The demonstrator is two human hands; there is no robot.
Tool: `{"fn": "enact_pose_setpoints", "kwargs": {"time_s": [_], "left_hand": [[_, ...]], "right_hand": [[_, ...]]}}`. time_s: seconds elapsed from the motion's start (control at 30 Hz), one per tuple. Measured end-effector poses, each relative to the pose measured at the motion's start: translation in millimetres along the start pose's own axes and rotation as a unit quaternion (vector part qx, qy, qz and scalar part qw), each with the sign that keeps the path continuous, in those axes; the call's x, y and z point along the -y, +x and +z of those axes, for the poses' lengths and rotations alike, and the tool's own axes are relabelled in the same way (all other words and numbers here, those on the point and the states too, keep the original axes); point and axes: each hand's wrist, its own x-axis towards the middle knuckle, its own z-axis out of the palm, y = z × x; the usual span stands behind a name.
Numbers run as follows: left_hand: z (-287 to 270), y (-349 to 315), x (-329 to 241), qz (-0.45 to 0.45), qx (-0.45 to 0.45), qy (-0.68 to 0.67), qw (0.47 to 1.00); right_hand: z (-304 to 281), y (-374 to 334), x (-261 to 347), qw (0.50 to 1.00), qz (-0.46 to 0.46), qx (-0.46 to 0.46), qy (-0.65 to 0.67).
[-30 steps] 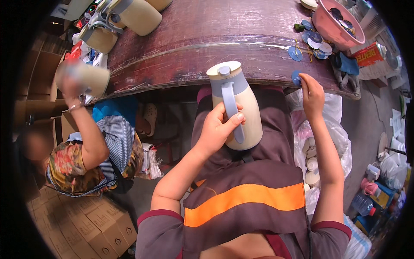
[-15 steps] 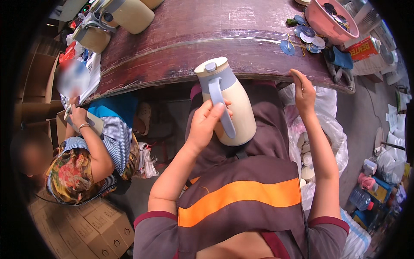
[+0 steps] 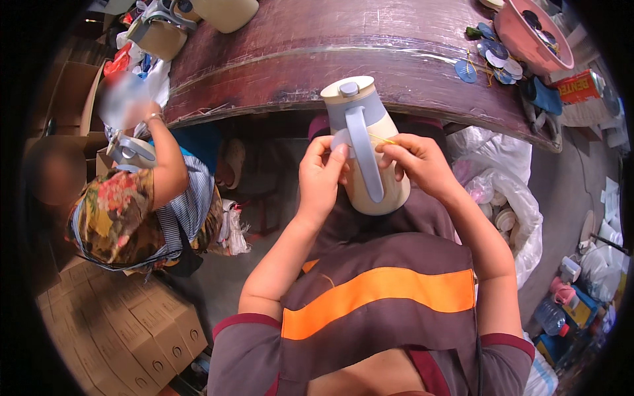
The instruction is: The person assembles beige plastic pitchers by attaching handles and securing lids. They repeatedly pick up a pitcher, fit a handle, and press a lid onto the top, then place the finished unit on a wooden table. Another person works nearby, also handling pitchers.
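Observation:
A cream vacuum jug (image 3: 395, 187) with a grey-blue collar and handle (image 3: 364, 148) leans against my lap, its lid toward the table edge. My left hand (image 3: 319, 181) is closed at the left of the handle, pinching a pale round hang tag (image 3: 341, 138) between thumb and fingers. On the handle's other side, my right hand (image 3: 426, 162) pinches a thin yellow string (image 3: 381, 138). That string reaches toward the handle; whether it passes through the loop I cannot tell.
The dark red table (image 3: 370, 46) spans the far side. On its right stand a pink basin (image 3: 522, 43) and several round tags (image 3: 498, 59). More jugs (image 3: 228, 13) stand far left. A co-worker (image 3: 132, 211) sits at left, above cartons (image 3: 125, 323). Plastic bags (image 3: 528, 224) lie right.
My left hand has let go of the jug's handle and now pinches a tag. My right hand has come in from the right to the handle with a yellow string.

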Motion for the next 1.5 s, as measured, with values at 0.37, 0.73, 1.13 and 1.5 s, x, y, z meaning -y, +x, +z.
{"fn": "enact_pose_setpoints", "kwargs": {"time_s": [0.37,0.73,1.13,1.5], "left_hand": [[10.3,-8.0,9.8,-0.049,-0.003,-0.122,0.991],[20.0,-10.7,11.1,-0.025,-0.005,-0.116,0.993],[4.5,-9.5,6.6,-0.026,-0.086,-0.246,0.965],[6.7,-29.0,-35.6,0.243,-0.043,0.062,0.967]], "right_hand": [[0.9,1.6,-5.0,0.989,0.004,-0.058,0.138],[9.4,4.7,-18.8,0.945,0.052,-0.084,0.311],[9.3,-7.2,-7.8,0.854,-0.051,0.055,0.515],[35.3,-15.2,54.8,0.978,-0.026,0.126,0.163]]}}
